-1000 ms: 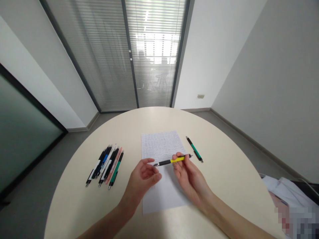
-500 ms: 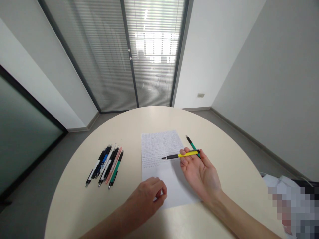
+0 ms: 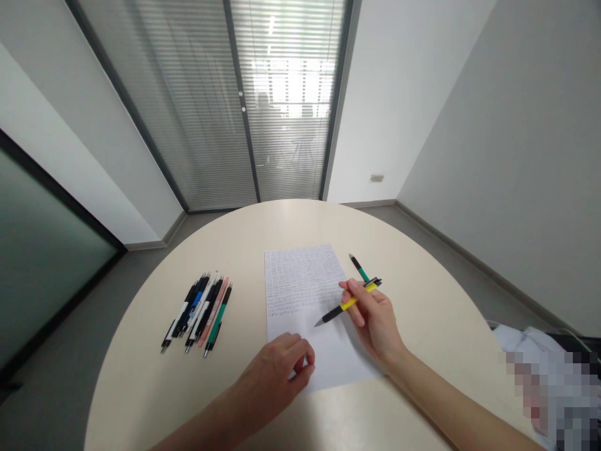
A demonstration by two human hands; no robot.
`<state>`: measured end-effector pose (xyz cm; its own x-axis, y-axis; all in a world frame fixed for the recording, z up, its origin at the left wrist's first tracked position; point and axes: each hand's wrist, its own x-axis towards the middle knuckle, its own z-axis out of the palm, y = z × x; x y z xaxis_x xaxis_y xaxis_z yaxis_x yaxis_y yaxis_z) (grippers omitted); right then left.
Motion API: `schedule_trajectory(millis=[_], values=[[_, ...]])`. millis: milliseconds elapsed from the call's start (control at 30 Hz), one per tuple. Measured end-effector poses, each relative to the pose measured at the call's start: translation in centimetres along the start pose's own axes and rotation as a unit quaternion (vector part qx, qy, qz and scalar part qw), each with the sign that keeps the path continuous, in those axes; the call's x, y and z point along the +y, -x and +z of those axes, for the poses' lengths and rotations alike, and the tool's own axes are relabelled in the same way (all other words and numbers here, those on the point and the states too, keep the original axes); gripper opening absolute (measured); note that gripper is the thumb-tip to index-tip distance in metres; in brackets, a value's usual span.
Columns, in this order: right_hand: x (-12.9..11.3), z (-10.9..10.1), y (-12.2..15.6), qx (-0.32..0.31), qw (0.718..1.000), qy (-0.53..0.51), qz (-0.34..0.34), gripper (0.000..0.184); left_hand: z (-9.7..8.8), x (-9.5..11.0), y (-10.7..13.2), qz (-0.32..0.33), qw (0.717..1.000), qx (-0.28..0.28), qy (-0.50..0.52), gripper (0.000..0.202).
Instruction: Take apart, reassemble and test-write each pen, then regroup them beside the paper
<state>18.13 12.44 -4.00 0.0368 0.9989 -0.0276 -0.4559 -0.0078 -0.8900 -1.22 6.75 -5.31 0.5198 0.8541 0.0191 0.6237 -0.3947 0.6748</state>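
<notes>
near the left edge of the desk (image 3: pixel 136 351) we have a cluster of pens (image 3: pixel 200 312); then our left hand (image 3: pixel 284 364), loosely curled closed, covers the near left corner of the written paper (image 3: pixel 300 275). our right hand (image 3: pixel 376 316) grips the yellow pen (image 3: pixel 346 305) over it, beside a green pen (image 3: pixel 359 269) toward the desk's right edge.

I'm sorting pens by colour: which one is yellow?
The yellow pen in the right hand; the green pen beyond that hand and the pens at left lie on the table, showing no yellow.
</notes>
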Motion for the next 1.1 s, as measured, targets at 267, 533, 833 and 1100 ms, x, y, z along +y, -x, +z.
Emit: schedule_trajectory(millis=[267,533,833,1100], values=[[0.8,1.6,-2.4,-0.073,0.982,0.17,-0.037,0.037,0.2,-0.2,0.0,0.017,1.0,0.002,-0.013,0.015],[2.7,1.6,-3.1,-0.133,0.974,0.181,-0.005,0.022,0.4,-0.3,0.1,0.022,1.0,0.008,-0.018,0.015],[3.3,1.8,-3.5,-0.204,0.924,0.325,0.011,0.009,0.3,-0.2,0.0,0.016,1.0,0.003,-0.019,0.015],[3.7,1.6,-3.3,-0.193,0.901,0.389,-0.017,0.03,0.3,-0.2,0.0,0.015,1.0,0.0,-0.023,0.015]])
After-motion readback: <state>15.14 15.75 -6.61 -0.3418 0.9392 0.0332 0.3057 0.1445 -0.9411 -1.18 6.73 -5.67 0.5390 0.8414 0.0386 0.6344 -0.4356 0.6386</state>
